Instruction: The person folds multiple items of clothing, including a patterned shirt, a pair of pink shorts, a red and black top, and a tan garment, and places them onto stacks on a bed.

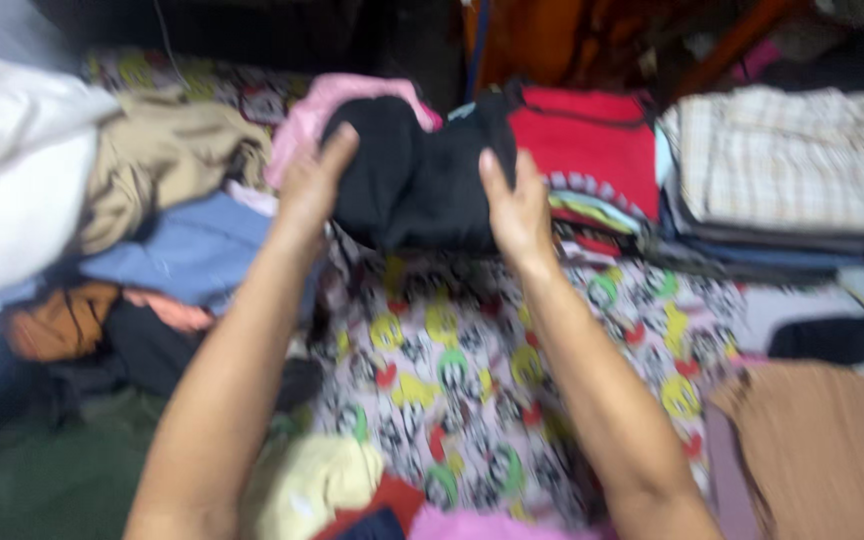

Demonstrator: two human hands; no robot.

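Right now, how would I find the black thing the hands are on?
Start at the cartoon-print sheet across the middle. At its far edge lies a folded black garment, with the left hand and right hand on its sides. It is plain black, between pink cloth and a red folded top.

blur is smearing the whole view | black garment (422,180) is hiding both palms | elbows are running off the bottom edge

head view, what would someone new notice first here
Both hands, left hand and right hand, press against a folded black garment at top centre. Under the arms lies a bright cartoon-print sheet. To the right sit a folded red garment and a stack topped by a checked shirt; loose clothes are piled on the left.
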